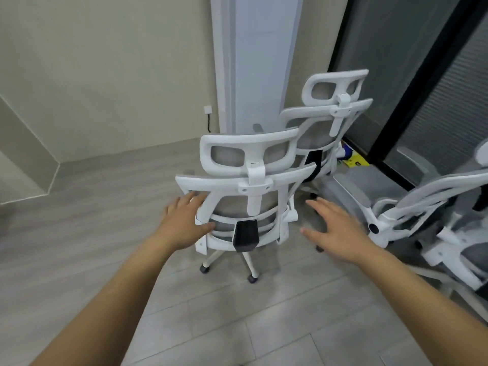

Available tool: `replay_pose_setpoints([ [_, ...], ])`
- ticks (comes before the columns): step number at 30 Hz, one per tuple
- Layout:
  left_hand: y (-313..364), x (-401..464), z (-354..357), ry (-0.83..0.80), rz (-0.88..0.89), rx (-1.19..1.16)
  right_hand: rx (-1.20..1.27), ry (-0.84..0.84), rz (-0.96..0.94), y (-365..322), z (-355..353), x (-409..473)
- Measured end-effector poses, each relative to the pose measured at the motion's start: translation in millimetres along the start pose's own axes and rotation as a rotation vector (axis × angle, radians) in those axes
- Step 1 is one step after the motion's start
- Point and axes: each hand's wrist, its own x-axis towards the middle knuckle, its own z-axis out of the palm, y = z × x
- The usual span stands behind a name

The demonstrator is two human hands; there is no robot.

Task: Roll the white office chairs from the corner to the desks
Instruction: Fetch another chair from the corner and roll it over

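three white office chairs [248, 186], two bare hands [182, 223], one yellow box [356, 161]

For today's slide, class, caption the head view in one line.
Two open hands, left hand and right hand, reach for the nearest white mesh-backed office chair in a corner.

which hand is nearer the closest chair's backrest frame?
Left. The left hand touches the left edge of the nearest white chair; the right hand hovers open off its right side, apart.

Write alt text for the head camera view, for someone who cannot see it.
Two bare hands reach toward the back of a white office chair: the left hand touches its frame, the right hand hovers open beside it. More white chairs stand behind and to the right, near a dark glass partition.
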Motion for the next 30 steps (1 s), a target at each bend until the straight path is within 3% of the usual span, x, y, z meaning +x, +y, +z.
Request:
replay_pose_setpoints([
  [5,10.1,77.5,0.3,0.074,0.075,-0.013,-0.067,-0.037,-0.04,4.0,-3.0,86.9],
  [14,-1.9,131.9,27.4,0.061,-0.035,0.154,-0.302,-0.097,-0.337,30.9,8.7,221.0],
  [20,-10.4,149.7,46.2,0.183,-0.041,0.154,-0.174,0.069,-0.387,44.3,37.5,241.7],
  [30,-22.5,140.8,53.9,0.289,-0.012,0.072,-0.077,0.058,-0.26,28.1,40.7,218.5],
])
